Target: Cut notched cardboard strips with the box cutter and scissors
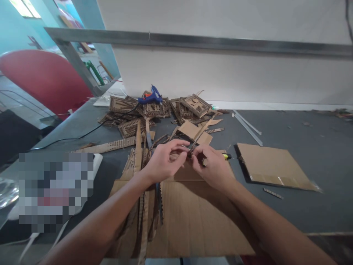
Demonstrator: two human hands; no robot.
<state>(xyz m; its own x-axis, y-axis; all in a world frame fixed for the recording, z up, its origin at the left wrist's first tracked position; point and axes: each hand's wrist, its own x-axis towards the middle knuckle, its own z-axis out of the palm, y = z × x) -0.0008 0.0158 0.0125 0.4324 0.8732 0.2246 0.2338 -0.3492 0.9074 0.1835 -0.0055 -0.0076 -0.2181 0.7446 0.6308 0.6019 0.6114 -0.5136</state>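
Centrally, the cardboard strip is located between the two hands, above the upper part of a large cardboard sheet. Its lower end sits at the fingertips; its free length slants up and to the right, away from the person, in front of a flat cardboard piece.

The right hand pinches the lower end of the strip between thumb and curled fingers. The left hand is positioned just beside it, palm turned inward, fingers bent and thumb extended toward the same end. Whether the left fingers grip the strip or only touch it cannot be told, as the contact area is small and dark.

A yellow-and-black tool protrudes from behind the right hand; its remaining part is hidden. Further loose strips lie beside and beneath the left forearm, overlapping the left side of the sheet.

Beyond the hands, a pile of corrugated cardboard frames stands against the white panel, with a blue glue gun resting on top. To the right, two translucent sticks and a flat cardboard packet lie on the dark table, well apart from the strip.
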